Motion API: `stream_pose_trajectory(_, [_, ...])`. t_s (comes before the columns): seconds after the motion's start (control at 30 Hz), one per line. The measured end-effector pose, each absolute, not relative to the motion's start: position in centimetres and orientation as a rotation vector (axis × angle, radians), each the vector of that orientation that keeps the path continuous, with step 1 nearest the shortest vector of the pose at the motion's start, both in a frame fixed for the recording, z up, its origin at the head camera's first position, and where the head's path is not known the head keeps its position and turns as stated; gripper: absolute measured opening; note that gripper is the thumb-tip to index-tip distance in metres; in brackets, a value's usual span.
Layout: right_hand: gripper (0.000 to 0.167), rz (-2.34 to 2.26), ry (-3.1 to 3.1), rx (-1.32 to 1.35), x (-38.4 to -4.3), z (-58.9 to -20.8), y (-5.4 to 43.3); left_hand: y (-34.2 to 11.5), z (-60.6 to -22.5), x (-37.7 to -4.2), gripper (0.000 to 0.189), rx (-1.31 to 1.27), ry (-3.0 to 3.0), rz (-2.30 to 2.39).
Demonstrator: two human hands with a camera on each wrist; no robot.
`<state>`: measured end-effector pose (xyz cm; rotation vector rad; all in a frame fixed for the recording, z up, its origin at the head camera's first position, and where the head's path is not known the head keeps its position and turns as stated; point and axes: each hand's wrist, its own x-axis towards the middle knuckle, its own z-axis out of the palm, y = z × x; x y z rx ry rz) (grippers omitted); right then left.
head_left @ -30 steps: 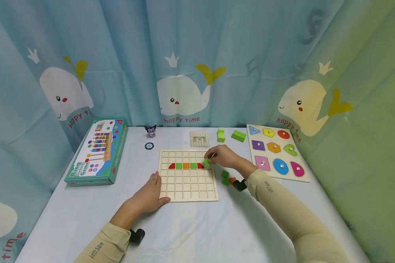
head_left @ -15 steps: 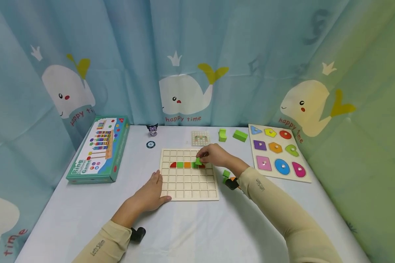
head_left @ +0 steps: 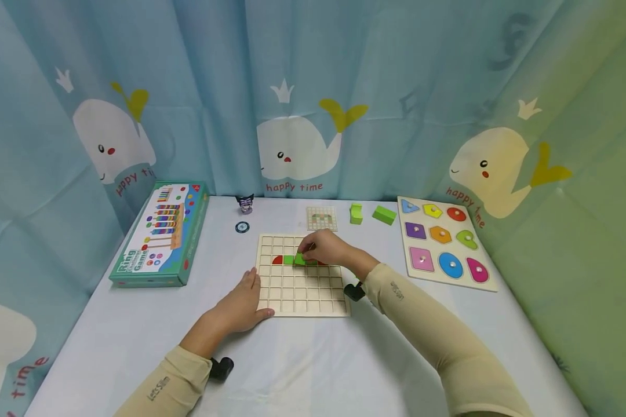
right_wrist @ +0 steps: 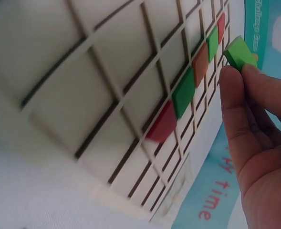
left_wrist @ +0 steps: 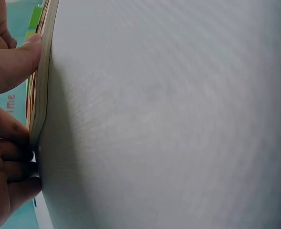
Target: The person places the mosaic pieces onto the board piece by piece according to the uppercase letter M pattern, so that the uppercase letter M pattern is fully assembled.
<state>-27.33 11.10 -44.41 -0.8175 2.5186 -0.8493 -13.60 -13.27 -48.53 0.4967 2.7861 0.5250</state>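
My right hand (head_left: 327,246) pinches a small green block (right_wrist: 240,52) between thumb and fingertips, above the wooden grid board (head_left: 302,292). On the board lies a row of flat pieces: a red one (right_wrist: 161,123), a green one (right_wrist: 183,93), an orange one (right_wrist: 201,64), another green one (right_wrist: 213,43) and a red one (right_wrist: 221,27). In the head view, the held block and hand cover the middle of this row. My left hand (head_left: 240,307) rests against the board's front left corner, fingers along the left edge and thumb (left_wrist: 18,64) at the front edge.
Behind the board lies a small pattern card (head_left: 321,219). Two green blocks, one notched (head_left: 356,214) and one oblong (head_left: 384,215), stand right of it. A shape puzzle (head_left: 443,240) lies at right, a game box (head_left: 162,234) at left. A figurine (head_left: 245,204) stands near a round disc (head_left: 242,227).
My right hand has carried the green block leftward from the row's right end to above its middle. The right forearm now covers the loose blocks beside the board. The left hand stays at the corner.
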Motion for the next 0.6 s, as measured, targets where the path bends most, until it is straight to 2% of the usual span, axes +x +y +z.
stream_pose_trajectory(0.6, [0.010, -0.801, 2.476, -0.890, -27.1, -45.2, 7.3, -13.4, -48.3, -13.8, 0.092, 0.520, 2.788, 0.501])
